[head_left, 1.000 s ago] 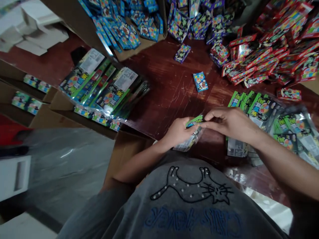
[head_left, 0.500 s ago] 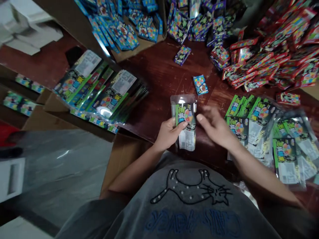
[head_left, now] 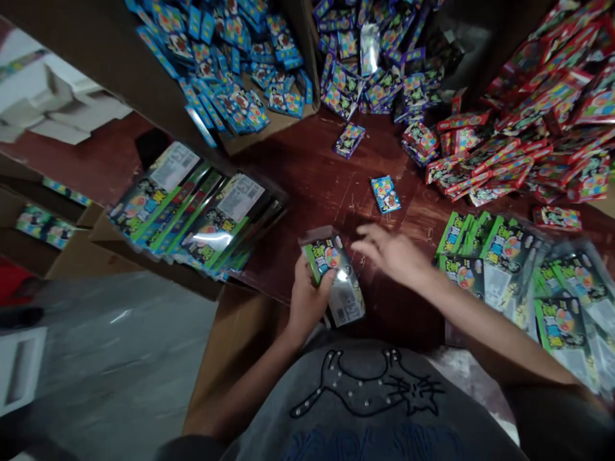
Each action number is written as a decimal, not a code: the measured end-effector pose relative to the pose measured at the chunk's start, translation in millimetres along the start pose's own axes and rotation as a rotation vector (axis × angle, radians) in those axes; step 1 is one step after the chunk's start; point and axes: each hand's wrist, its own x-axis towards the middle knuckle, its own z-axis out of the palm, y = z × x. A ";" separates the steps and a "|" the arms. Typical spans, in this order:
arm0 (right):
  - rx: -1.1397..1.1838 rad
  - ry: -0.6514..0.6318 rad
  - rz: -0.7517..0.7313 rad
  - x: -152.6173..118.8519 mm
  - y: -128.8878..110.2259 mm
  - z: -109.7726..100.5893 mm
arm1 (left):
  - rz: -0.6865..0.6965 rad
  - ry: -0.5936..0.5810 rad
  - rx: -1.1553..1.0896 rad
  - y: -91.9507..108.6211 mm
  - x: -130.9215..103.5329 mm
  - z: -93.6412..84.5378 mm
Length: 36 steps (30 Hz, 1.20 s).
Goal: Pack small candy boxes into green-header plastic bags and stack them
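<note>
Left hand (head_left: 308, 296) clamped on the green-and-black pouch (head_left: 346, 298), just below the frame's centre; right hand (head_left: 390, 254) hovers beside it, fingers apart, blue packet (head_left: 385, 194) above on the desk (head_left: 305, 150).

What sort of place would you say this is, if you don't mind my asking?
Probably a packing workshop: the table bears a heap of red packets, a cardboard box of blue packets and overlapping printed pouches.

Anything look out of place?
Blue packet, purple packet and red packet each lie singly on the table, apart from the blue pile, purple pile and red pile; possibly strays. No obvious damage on the pouch in the left hand.
</note>
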 end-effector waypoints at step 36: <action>-0.167 -0.079 -0.334 -30.4 129.7 -33.5 | 0.580 -0.551 0.705 84.3 103.2 71.9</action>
